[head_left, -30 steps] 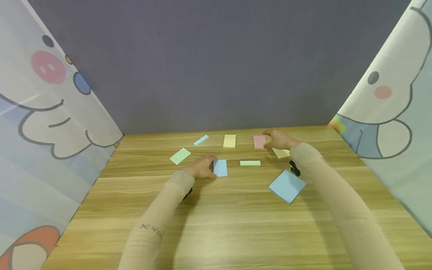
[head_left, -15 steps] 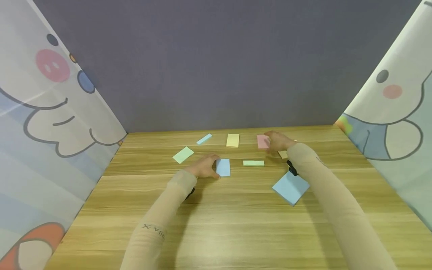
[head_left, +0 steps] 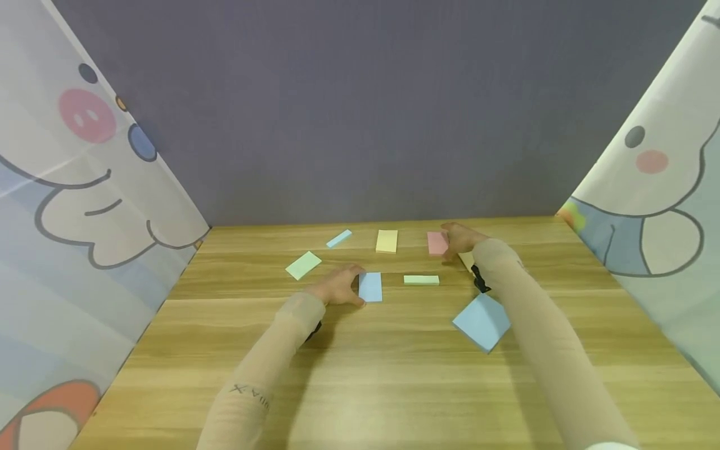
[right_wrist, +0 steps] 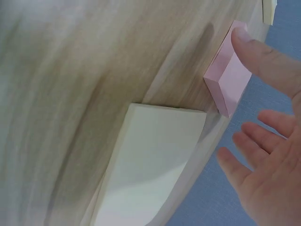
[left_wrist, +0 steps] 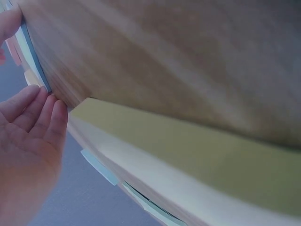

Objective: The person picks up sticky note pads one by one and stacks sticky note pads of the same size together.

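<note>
My left hand (head_left: 337, 286) curls at the left side of a small blue sticky-note pad (head_left: 371, 287), thumb at its near edge and fingers at its far edge. In the left wrist view, those fingertips meet one corner of the blue pad (left_wrist: 33, 56). Farther back on the right, my right hand (head_left: 461, 239) reaches over the right side of a pink sticky-note pad (head_left: 437, 244). Its thumb overlaps the pink pad (right_wrist: 229, 92) in the right wrist view, while the other fingers extend apart from it. A pale yellow pad (right_wrist: 146, 155) lies beneath this hand, partly hidden in the head view.
On the wooden table (head_left: 360, 375) lie a green pad (head_left: 304, 265), a narrow blue strip pad (head_left: 339, 238), another yellow pad (head_left: 387, 241), a narrow green pad (head_left: 421, 280) and a large blue square pad (head_left: 482, 322). A grey panel (head_left: 360, 125) stands behind, with printed curtains at both sides.
My right hand has shifted slightly left, closer over the pink pad. The left hand keeps its place at the blue pad. The head view has shifted a little.
</note>
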Tool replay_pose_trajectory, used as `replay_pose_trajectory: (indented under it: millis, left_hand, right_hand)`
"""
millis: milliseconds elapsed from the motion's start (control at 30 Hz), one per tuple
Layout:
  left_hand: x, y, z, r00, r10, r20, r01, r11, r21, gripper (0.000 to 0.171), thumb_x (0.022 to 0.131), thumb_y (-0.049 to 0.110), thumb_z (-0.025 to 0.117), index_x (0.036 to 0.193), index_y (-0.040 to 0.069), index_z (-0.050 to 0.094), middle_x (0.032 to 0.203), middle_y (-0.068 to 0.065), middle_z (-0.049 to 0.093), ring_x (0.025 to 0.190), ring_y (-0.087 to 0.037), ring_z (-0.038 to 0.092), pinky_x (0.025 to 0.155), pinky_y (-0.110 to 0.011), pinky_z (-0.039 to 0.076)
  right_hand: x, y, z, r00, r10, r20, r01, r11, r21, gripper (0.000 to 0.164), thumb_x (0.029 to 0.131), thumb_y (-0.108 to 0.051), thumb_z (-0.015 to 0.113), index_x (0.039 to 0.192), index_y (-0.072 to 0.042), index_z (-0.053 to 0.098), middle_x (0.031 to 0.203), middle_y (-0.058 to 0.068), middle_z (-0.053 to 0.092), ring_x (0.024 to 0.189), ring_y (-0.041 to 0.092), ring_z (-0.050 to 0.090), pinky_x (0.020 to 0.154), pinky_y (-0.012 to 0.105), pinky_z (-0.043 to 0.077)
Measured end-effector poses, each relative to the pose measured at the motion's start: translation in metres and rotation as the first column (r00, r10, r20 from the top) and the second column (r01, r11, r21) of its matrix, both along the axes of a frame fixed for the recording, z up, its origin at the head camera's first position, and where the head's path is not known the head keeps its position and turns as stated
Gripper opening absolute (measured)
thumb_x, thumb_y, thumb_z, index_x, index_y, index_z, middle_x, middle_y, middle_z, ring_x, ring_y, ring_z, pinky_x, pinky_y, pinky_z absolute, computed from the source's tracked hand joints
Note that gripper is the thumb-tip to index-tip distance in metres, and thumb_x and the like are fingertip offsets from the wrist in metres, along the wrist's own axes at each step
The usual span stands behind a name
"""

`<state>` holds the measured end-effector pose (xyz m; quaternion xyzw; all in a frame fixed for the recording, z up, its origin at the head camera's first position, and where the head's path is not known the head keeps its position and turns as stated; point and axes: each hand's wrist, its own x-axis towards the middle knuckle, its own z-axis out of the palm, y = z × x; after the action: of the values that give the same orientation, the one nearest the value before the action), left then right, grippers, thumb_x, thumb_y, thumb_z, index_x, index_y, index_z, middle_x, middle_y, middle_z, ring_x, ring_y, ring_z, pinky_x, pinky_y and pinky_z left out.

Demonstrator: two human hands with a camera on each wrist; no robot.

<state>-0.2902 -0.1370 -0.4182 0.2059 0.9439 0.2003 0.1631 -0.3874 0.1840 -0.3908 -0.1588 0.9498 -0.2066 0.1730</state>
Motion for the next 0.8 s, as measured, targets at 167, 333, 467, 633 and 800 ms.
replay_pose_trajectory:
  millis: [167,333,467,633,800]
  left_hand:
    - [0.002,-0.001,-0.001,1.0,-0.006,-0.014,0.006,1.0,0.009,0.079,0.072,0.028,0.077,0.137,0.007,0.038,0.145,-0.009,0.035,0.129,-0.03,0.037,0.105,-0.044,0.034]
    - [0.002,-0.001,0.0,0.999,-0.027,-0.038,0.029,0.999,0.035,0.075,0.073,0.025,0.077,0.136,0.004,0.04,0.138,-0.009,0.043,0.123,-0.028,0.043,0.102,-0.04,0.037]
    - [0.003,-0.001,0.0,0.998,-0.033,-0.044,0.034,0.999,0.026,0.074,0.074,0.024,0.075,0.136,0.003,0.039,0.136,-0.01,0.043,0.121,-0.027,0.044,0.101,-0.039,0.038]
    - [0.003,-0.002,-0.002,0.999,-0.035,-0.038,0.036,0.999,0.017,0.076,0.074,0.026,0.074,0.137,0.004,0.038,0.138,-0.01,0.041,0.124,-0.028,0.043,0.102,-0.04,0.037]
    - [0.001,-0.001,-0.004,0.999,-0.038,-0.032,0.039,0.999,0.032,0.077,0.073,0.028,0.076,0.137,0.006,0.039,0.136,-0.008,0.044,0.122,-0.026,0.044,0.101,-0.04,0.039]
  right_hand:
    - [-0.004,-0.005,-0.003,0.999,0.016,0.041,-0.017,1.0,0.022,0.096,0.071,-0.012,0.077,0.141,0.01,0.016,0.145,0.03,0.018,0.127,0.043,0.031,0.105,0.053,0.029]
    - [-0.007,-0.008,-0.003,0.997,0.03,0.075,-0.033,0.999,0.041,0.096,0.074,-0.01,0.075,0.142,0.009,0.011,0.147,0.029,0.013,0.133,0.045,0.019,0.107,0.054,0.024]
    - [-0.011,-0.009,-0.006,0.997,0.033,0.075,-0.035,0.999,0.037,0.094,0.073,-0.006,0.074,0.142,0.01,0.011,0.147,0.029,0.016,0.132,0.045,0.022,0.107,0.054,0.025]
    - [-0.017,-0.007,-0.01,0.997,0.041,0.071,-0.042,0.999,0.011,0.095,0.07,-0.003,0.075,0.141,0.012,0.014,0.142,0.031,0.023,0.124,0.044,0.033,0.105,0.052,0.03]
    - [-0.019,-0.002,-0.012,0.996,0.041,0.085,-0.042,0.999,0.012,0.092,0.07,-0.004,0.074,0.14,0.011,0.017,0.14,0.032,0.028,0.119,0.043,0.037,0.103,0.053,0.031]
